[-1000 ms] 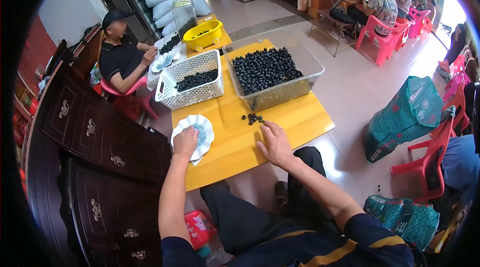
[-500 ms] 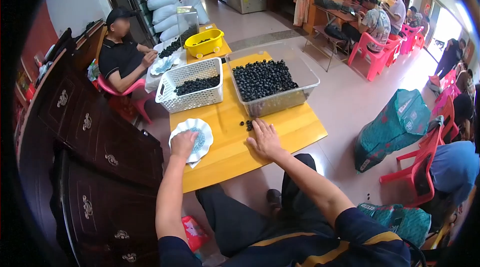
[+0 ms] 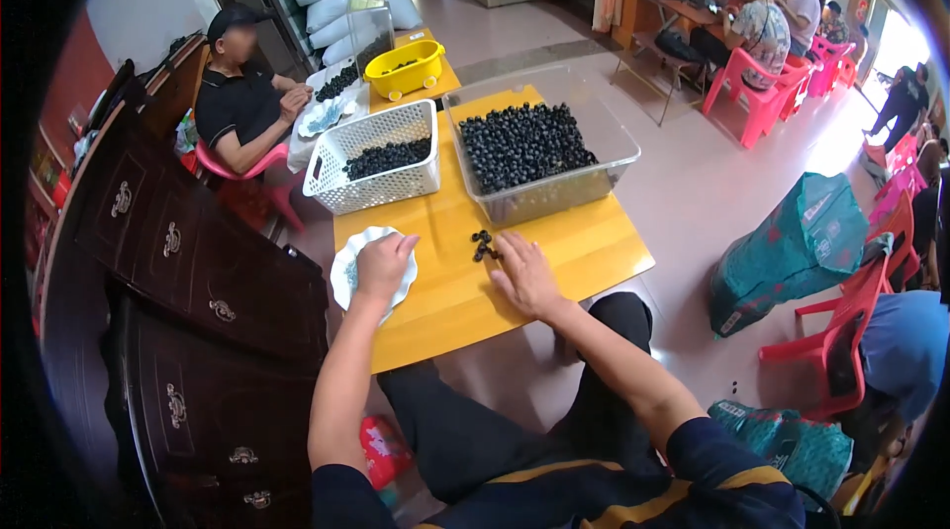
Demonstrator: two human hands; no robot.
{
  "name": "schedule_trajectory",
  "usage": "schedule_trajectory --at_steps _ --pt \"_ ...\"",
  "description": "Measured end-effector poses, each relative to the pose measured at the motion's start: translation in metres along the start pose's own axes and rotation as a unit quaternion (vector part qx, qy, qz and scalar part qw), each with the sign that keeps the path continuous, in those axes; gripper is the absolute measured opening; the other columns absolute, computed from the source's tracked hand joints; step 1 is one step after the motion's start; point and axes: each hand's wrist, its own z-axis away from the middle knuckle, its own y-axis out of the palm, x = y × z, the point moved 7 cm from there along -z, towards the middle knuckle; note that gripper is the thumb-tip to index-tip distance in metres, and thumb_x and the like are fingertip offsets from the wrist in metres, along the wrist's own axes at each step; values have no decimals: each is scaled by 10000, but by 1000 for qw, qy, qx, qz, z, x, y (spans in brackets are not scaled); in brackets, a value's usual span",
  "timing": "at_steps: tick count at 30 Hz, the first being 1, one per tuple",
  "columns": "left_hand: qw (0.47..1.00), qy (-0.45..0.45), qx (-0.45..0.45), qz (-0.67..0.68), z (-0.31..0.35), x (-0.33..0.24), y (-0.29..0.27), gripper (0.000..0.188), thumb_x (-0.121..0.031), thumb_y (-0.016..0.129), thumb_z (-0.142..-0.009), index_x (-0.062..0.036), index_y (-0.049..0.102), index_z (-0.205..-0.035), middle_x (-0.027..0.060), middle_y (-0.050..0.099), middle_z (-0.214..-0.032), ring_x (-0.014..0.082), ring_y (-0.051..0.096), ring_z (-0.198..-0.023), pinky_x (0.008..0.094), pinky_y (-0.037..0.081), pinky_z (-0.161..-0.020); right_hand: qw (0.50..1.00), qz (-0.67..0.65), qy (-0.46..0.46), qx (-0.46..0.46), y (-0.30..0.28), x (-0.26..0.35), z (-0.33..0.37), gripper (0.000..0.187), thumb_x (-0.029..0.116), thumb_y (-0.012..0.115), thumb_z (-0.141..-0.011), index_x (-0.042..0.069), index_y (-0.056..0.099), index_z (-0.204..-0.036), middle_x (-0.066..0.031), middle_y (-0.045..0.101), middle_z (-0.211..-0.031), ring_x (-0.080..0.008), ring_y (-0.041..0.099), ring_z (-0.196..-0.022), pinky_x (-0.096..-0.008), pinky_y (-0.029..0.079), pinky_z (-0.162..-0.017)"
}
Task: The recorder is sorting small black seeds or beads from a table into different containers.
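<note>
My left hand (image 3: 382, 268) is closed above a scalloped white dish (image 3: 345, 272) that holds small pale blue bits. Whatever is between its fingers is too small or hidden to make out. Flat on the yellow tabletop, my right hand (image 3: 526, 278) lies with its fingers stretched out. Its fingertips are at a small cluster of black round beads (image 3: 483, 244). Beyond that hand stands a clear plastic bin (image 3: 554, 200) with a large heap of similar black pieces (image 3: 524, 145). To its left, a white perforated basket (image 3: 381, 194) contains more of them.
The yellow table (image 3: 445, 316) ends close to my knees. Behind the basket is a yellow tub (image 3: 408, 74); a person in black (image 3: 237, 98) sits at the left. A dark drawer cabinet (image 3: 198, 331) flanks my left side. Green bags (image 3: 787, 252) and red chairs (image 3: 831, 351) stand right.
My left hand has shifted right over the dish, its thumb now toward the beads. By my right fingertips the black beads are spread a little differently. The view has tilted slightly.
</note>
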Motion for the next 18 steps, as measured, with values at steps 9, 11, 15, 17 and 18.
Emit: schedule_trajectory --at_steps 9,11,15,17,18 --pt "995 35 84 51 -10 -107 68 388 -378 655 -898 -52 596 -696 179 630 -690 391 623 -665 491 476 -583 928 -253 207 -181 -30 -72 11 285 127 501 -995 -4 578 -1237 -139 685 -1110 -221 636 -1078 -323 471 -956" --pt "994 40 91 39 -12 -113 82 385 -385 653 -897 -65 592 -692 167 629 -680 374 632 -666 482 480 -579 885 -359 229 -190 -33 -74 7 282 136 497 -1006 -12 565 -1236 -105 675 -1116 -164 610 -1084 -298 455 -968" --pt "992 95 87 -9 -15 -129 101 377 -391 649 -900 -85 585 -690 134 629 -655 342 639 -627 457 495 -544 790 -513 253 -221 -33 -86 4 274 132 479 -1021 -20 525 -1245 -99 636 -1153 -143 571 -1115 -277 414 -1001" --pt "989 113 86 -34 -16 -128 104 375 -392 648 -902 -90 583 -690 123 632 -650 331 641 -613 447 500 -531 787 -513 267 -214 -34 -84 3 270 132 478 -1022 -19 528 -1242 -97 632 -1156 -143 573 -1111 -274 415 -997" --pt "990 104 88 -38 -15 -127 107 363 -366 660 -894 -82 583 -681 130 632 -663 339 635 -627 447 497 -548 788 -509 278 -208 -33 -86 5 267 131 478 -1024 -18 530 -1238 -95 629 -1158 -142 574 -1107 -271 417 -994"
